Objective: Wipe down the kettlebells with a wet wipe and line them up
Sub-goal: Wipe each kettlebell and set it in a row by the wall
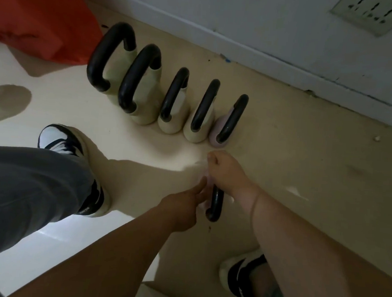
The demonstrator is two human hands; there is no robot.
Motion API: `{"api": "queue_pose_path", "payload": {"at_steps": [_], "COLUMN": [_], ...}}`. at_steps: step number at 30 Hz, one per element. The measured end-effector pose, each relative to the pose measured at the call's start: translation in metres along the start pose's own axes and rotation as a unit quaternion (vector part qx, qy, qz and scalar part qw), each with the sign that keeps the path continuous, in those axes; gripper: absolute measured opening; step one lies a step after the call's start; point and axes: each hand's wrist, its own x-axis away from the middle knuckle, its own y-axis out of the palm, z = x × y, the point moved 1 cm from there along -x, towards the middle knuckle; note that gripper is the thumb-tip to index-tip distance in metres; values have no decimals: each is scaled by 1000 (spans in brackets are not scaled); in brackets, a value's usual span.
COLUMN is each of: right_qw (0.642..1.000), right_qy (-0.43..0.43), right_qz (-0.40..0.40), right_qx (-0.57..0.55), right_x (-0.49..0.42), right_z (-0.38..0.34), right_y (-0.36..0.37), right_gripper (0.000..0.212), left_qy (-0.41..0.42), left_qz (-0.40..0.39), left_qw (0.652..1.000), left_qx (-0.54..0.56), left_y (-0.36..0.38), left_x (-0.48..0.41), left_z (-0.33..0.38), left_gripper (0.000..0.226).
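Several kettlebells with black handles stand in a row on the floor, from a large pale green one [112, 73] at the left down to a small pink one [219, 129] at the right. In front of the row's right end, my right hand [227, 171] is closed around the black handle [215, 205] of another small kettlebell, whose body is hidden under both hands. My left hand [184, 207] touches that kettlebell from the left with its fingers stretched out. A pale blurred patch between the hands may be the wet wipe; I cannot tell which hand has it.
A white wall with a baseboard [288, 69] runs behind the row, with a socket plate [371, 14] up right. An orange bag [37, 14] sits at far left. My shoes [61, 139] [241, 279] stand on the beige floor near the hands.
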Motion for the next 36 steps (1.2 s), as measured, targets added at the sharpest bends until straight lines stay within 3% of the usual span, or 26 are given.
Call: {"api": "queue_pose_path", "payload": {"at_steps": [3,7,10,12,14,17,19,22,25,27,30,33,36], "right_qw": [998,975,939,928,926,914,907,950,994,984,956,958,995], "right_qy": [29,86,137,139,143,166,197,181,90,22,-27,-33,26], "right_qz": [22,148,217,237,254,264,260,195,54,-2,-70,-21,48], "right_qx": [-41,-143,-228,-253,-241,-259,-266,-161,41,175,283,284,84], "right_x": [5,62,91,101,109,116,103,67,41,30,18,13,44], "right_z": [-1,-10,-6,1,-1,-21,-34,-42,-31,-22,-13,4,6], "right_y": [4,40,67,77,86,97,87,48,13,0,-3,9,25], "right_gripper": [26,45,23,21,27,54,63,67,56,46,32,37,77], "left_qy": [1,-8,32,56,87,101,80,39,-15,7,27,26,-32], "left_qz": [-5,7,-11,-14,-11,35,23,-12,2,-6,5,61,127], "left_qw": [1000,999,999,998,994,992,995,999,999,999,999,997,987], "left_qx": [11,44,-2,-38,-59,-67,-62,12,49,45,33,48,95], "left_y": [0,8,8,5,7,11,8,6,4,1,-1,4,12], "left_x": [-2,-9,-13,-13,-16,-24,-22,-17,-10,-8,-9,-13,-16], "left_z": [0,-6,-9,-5,-3,-7,-5,0,0,-1,-4,-14,-26], "left_gripper": [100,94,81,75,73,64,58,45,71,90,98,87,69]}}
